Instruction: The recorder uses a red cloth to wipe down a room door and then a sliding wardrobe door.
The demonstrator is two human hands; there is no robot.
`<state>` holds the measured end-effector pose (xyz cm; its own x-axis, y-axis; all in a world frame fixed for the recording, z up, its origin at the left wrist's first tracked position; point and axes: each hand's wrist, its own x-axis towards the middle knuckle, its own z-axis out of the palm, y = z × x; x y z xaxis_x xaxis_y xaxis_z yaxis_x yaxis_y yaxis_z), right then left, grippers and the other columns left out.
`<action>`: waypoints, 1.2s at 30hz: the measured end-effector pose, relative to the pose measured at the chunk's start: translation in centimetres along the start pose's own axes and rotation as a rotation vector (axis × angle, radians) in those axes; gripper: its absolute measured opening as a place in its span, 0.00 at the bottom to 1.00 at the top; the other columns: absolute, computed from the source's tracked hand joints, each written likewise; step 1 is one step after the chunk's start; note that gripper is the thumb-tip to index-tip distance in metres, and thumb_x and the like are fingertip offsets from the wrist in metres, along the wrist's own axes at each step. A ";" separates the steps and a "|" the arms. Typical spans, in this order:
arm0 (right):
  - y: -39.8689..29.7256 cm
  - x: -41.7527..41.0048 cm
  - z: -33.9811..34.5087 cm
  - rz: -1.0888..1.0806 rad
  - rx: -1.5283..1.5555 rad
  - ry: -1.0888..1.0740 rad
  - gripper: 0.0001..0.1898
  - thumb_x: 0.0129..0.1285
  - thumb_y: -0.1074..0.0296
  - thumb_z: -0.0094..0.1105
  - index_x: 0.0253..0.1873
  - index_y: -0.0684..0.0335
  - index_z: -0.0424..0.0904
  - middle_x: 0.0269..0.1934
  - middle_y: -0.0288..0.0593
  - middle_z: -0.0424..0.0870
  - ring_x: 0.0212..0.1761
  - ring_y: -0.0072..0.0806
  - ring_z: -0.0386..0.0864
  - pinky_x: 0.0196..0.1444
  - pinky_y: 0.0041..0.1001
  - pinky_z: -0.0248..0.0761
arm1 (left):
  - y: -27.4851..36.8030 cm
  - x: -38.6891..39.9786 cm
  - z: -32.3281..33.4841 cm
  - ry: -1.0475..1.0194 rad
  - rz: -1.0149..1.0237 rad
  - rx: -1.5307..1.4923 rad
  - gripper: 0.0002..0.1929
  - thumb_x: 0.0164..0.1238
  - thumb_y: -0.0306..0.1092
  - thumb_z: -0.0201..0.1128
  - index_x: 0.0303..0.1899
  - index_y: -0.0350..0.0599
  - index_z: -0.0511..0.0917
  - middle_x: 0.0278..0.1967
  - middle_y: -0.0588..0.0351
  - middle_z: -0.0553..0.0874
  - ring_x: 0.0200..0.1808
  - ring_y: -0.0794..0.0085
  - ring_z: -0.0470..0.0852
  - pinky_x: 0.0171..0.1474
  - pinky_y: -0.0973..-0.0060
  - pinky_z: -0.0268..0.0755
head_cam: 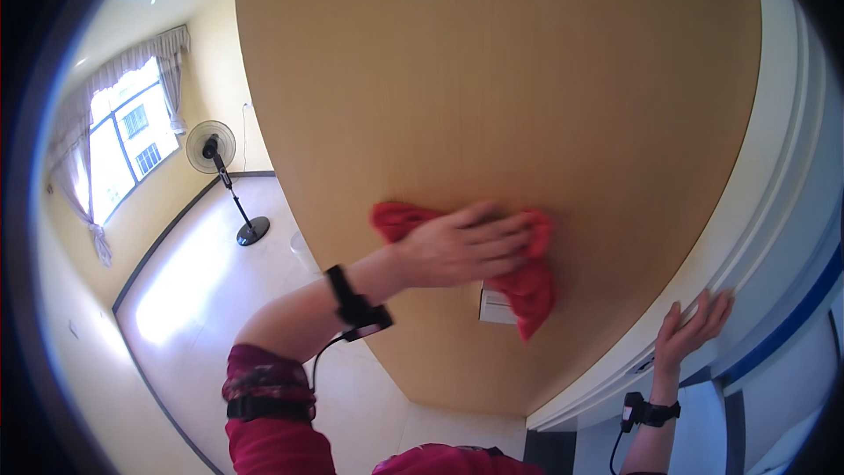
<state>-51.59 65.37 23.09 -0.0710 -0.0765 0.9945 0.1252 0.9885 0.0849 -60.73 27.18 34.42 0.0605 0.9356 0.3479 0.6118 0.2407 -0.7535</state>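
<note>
My left hand (455, 247) lies over a red cloth (531, 300) and presses it against the light wood door (488, 92). Its fingers point to the right and are slightly blurred. Cloth sticks out on both sides of the hand, and its lower corner hangs over part of a white plate (496, 307) on the door. Off to the right, my right hand (692, 326) grips the moulding of the white door frame (725, 270), thumb on one side and fingers on the other. A metal strike plate (645, 364) sits in the frame just below that hand.
A black pedestal fan (211, 145) stands on the pale floor (191, 284) at the left. Behind it is a bright window (132, 125) with tied curtains (173, 86). A whitish bucket-like container (302, 252) shows partly behind the door's edge. Black straps with cabled devices circle both wrists.
</note>
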 end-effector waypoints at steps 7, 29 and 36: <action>-0.7 0.4 -0.3 0.009 0.062 -0.023 0.23 0.65 0.64 0.51 0.63 0.62 0.61 0.68 0.55 0.52 0.70 0.57 0.48 0.65 0.52 0.49 | 0.5 -17.8 -2.9 -0.179 -0.690 0.158 0.25 0.47 0.36 0.64 0.52 0.50 0.72 0.48 0.55 0.78 0.57 0.59 0.72 0.66 0.55 0.54; -0.5 0.2 -0.2 -0.021 -0.006 0.020 0.23 0.67 0.60 0.51 0.63 0.62 0.61 0.67 0.55 0.56 0.68 0.55 0.53 0.63 0.50 0.52 | 4.5 -0.1 2.0 0.188 -0.454 -0.058 0.22 0.52 0.34 0.56 0.52 0.50 0.75 0.53 0.54 0.77 0.61 0.63 0.71 0.66 0.55 0.51; -0.1 0.0 -0.2 -0.035 -0.044 0.014 0.23 0.68 0.59 0.49 0.64 0.62 0.60 0.67 0.53 0.55 0.69 0.54 0.52 0.64 0.48 0.53 | 3.7 -10.6 2.2 0.285 -0.899 0.090 0.30 0.44 0.34 0.66 0.55 0.46 0.71 0.54 0.53 0.75 0.61 0.57 0.69 0.66 0.51 0.51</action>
<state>-51.41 65.23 23.10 -0.0624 -0.1133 0.9916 0.1663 0.9785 0.1223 -60.84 18.73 26.74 -0.2061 0.2942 0.9333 0.4601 0.8709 -0.1729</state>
